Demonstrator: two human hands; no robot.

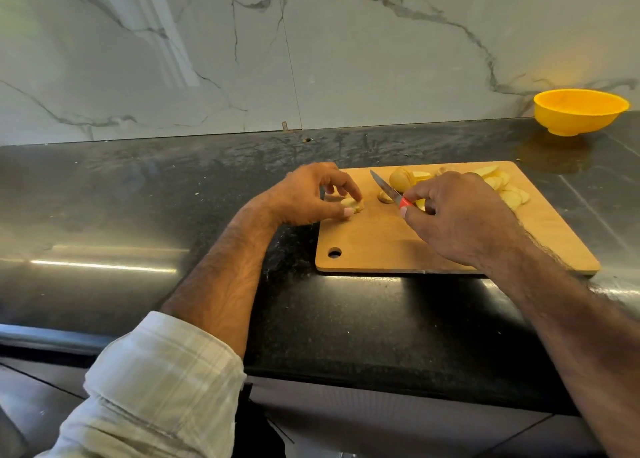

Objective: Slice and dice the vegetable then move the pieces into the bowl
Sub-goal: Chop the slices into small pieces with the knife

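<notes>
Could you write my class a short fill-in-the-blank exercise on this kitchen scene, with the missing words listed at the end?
1. The right hand holds a knife with a ____ handle.
2. The left hand pinches a small potato piece on the wooden ____.
3. The yellow bowl stands on the counter near the marble wall, with ____ potato pieces visible in it.
4. A pile of potato slices lies on the board's far ____ part.

Missing words: red; cutting board; no; right
</notes>
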